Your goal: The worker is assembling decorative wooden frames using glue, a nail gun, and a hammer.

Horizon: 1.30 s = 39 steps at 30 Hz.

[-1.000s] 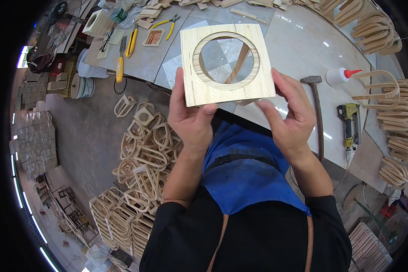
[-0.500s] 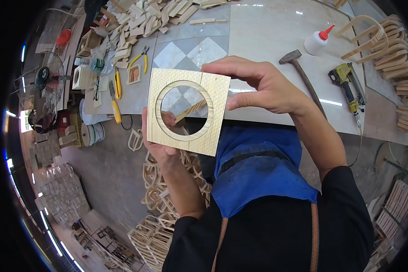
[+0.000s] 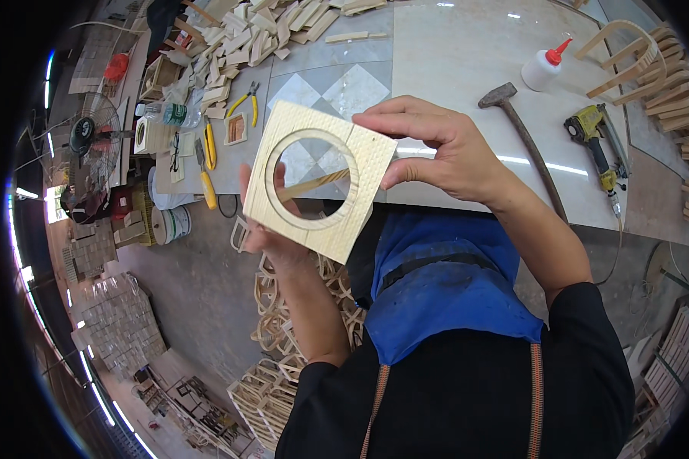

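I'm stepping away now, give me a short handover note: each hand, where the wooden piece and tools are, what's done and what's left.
Left hand: under the square wooden frame, supporting its lower left edge from behind.
Right hand: pinching the frame's upper right corner.
The frame, with its round cut-out, is held tilted in the air above the bench edge.
On the bench: hammer, glue bottle, yellow nail gun, yellow pliers, wood offcuts.
Done: frame is picked up and in both hands.
Left: nothing set down; tools untouched.
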Each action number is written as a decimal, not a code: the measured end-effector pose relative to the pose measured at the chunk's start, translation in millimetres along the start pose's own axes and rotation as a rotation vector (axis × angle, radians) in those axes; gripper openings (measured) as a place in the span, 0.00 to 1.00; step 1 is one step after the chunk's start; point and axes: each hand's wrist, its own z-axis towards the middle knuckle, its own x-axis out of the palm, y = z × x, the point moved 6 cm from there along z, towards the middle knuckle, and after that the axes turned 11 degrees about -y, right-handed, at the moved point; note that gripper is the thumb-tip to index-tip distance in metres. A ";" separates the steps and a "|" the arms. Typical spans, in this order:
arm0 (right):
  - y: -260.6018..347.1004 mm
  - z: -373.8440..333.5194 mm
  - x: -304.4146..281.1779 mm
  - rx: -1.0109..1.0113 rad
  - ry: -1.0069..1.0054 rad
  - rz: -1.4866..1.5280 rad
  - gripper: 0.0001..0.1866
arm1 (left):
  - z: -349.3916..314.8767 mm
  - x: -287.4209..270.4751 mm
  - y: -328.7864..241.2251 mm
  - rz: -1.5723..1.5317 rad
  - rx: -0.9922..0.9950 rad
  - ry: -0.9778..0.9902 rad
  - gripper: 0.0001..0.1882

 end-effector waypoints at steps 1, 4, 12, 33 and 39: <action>-0.1 -1.2 -0.9 -0.003 -0.052 -0.026 0.34 | -2.2 -8.9 2.9 -0.091 0.050 -0.076 0.60; -0.6 -6.5 1.5 -0.008 -0.205 -0.091 0.35 | -12.2 -36.3 8.9 -0.356 0.200 -0.305 0.58; 6.4 -34.4 29.2 -0.023 -0.339 -0.011 0.32 | -45.1 21.6 -11.0 0.107 0.343 -0.115 0.57; -15.5 12.7 -1.4 0.066 0.027 0.195 0.28 | -17.3 1.8 -11.2 0.063 0.142 0.192 0.58; -15.4 13.4 0.2 0.114 0.038 0.254 0.27 | -18.6 5.7 -12.3 0.023 0.099 0.093 0.69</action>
